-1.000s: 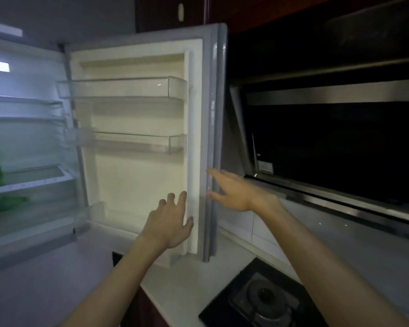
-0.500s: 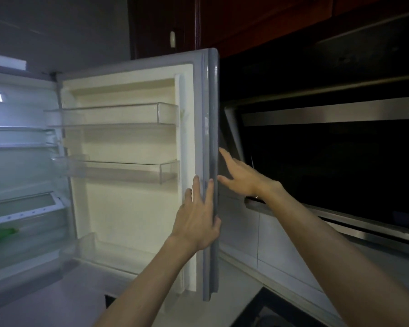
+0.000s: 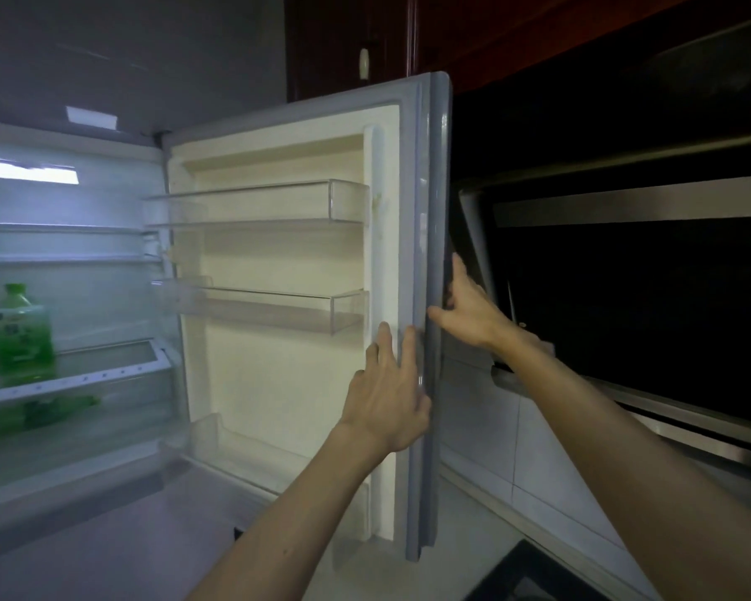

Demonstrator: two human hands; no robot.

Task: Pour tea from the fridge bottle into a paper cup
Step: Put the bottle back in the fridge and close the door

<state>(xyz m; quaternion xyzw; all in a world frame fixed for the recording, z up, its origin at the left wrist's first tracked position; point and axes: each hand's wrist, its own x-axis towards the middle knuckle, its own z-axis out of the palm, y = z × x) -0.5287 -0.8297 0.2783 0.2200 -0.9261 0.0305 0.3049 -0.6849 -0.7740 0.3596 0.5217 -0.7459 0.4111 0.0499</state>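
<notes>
Green bottle [image 3: 22, 336] upright on fridge shelf [image 3: 83, 378], left hand [image 3: 386, 396] and right hand [image 3: 469, 310] flat against open door [image 3: 430, 210] edge, fingers [image 3: 384, 344] straight

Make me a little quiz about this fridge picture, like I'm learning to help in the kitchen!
1. True or false: the two clear door shelves hold nothing.
2. Where does the upright green bottle stand? A) on a door shelf; B) on a shelf inside the fridge; C) on the counter.
3. Fill in the gap: the left hand and the right hand both touch the edge of the open ____.

Key: 1 true. 2 B. 3 door.
</notes>
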